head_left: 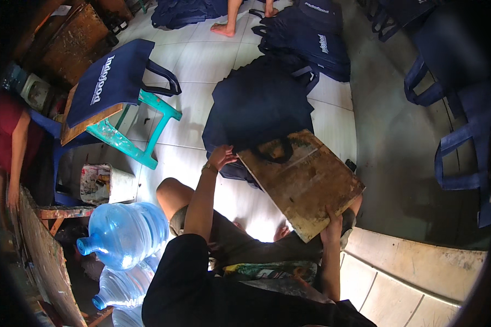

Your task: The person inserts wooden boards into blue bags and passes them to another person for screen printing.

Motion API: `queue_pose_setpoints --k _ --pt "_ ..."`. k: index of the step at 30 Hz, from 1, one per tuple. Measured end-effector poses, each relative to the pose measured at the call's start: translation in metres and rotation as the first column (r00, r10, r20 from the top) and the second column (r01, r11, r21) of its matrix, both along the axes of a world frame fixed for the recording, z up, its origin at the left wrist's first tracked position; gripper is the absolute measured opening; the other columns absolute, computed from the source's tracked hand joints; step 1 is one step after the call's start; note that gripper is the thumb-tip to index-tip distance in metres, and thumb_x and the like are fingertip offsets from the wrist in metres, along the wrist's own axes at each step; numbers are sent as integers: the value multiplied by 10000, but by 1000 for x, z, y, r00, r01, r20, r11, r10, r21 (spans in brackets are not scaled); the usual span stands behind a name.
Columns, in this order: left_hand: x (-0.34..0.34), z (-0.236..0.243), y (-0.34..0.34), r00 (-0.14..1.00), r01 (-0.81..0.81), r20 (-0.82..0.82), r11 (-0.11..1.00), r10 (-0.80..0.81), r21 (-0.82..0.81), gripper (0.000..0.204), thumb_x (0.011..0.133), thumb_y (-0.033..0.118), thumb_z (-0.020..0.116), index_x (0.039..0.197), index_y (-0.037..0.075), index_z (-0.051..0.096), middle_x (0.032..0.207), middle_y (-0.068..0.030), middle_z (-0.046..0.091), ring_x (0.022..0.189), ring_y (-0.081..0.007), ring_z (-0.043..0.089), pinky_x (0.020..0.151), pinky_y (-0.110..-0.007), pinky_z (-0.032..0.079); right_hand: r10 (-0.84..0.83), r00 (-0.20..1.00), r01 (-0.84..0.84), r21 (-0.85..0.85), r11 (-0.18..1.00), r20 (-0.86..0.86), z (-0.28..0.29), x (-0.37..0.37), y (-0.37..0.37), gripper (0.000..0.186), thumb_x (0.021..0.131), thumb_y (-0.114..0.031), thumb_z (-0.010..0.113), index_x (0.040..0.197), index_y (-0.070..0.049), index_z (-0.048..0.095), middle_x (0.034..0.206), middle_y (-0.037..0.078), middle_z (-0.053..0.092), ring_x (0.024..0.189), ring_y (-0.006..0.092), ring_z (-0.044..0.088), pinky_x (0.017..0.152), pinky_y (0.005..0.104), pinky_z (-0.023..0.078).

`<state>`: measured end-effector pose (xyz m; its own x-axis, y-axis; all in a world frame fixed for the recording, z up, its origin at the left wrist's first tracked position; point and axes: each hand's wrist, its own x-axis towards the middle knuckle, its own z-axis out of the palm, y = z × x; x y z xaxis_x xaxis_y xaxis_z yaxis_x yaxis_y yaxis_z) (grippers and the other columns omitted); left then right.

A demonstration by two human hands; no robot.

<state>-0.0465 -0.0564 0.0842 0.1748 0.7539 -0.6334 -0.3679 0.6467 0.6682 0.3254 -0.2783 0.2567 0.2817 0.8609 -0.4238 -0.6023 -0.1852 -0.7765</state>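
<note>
My right hand (331,220) grips the lower right edge of a stained brown board (303,193), tilted above my crossed legs. My left hand (221,157) has its fingers curled at the board's upper left corner, beside dark fabric; what exactly they pinch is unclear. A navy tote bag (256,103) lies on a pile just beyond the board, with a dark handle loop (275,155) over the board's upper part.
Left: printed navy bag (106,76) on a board atop a teal stool (150,158), white bucket (106,182), blue water jugs (123,234), another person's arm (19,147). Top: bag piles (322,49), someone's bare legs (229,22). Right: more navy bags (458,147).
</note>
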Motion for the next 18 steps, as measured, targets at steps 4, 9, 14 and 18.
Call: queue_pose_setpoints --k 4,9,14,18 --pt "22 18 -1 998 -53 -41 996 56 75 226 927 243 546 1006 33 518 863 -92 579 872 -261 645 765 -405 544 -17 1000 17 -2 1000 -3 -17 -12 6 431 895 -116 613 1269 12 443 1231 106 540 1105 234 547 937 374 444" --pt "21 15 -10 971 -217 125 969 203 119 151 940 192 534 992 50 537 787 -47 570 732 -188 619 604 -306 505 289 956 -292 -34 956 -56 -33 -48 -1 423 915 -242 607 1248 -16 473 1211 92 551 1115 232 540 967 391 423" --pt "-12 51 -24 966 -225 -67 942 248 247 135 947 185 534 1003 63 551 732 -7 552 628 -104 536 510 -250 411 553 815 -557 -29 830 175 -8 98 41 589 956 -509 409 1274 -18 477 1218 96 562 1103 201 549 933 352 432" --pt "-15 71 -49 952 -154 -195 919 236 362 184 955 209 538 1026 40 547 731 12 569 640 -67 531 579 -221 442 504 688 -519 -132 845 522 2 25 175 563 915 -542 467 1184 -55 551 1123 76 599 920 181 595 836 325 448"
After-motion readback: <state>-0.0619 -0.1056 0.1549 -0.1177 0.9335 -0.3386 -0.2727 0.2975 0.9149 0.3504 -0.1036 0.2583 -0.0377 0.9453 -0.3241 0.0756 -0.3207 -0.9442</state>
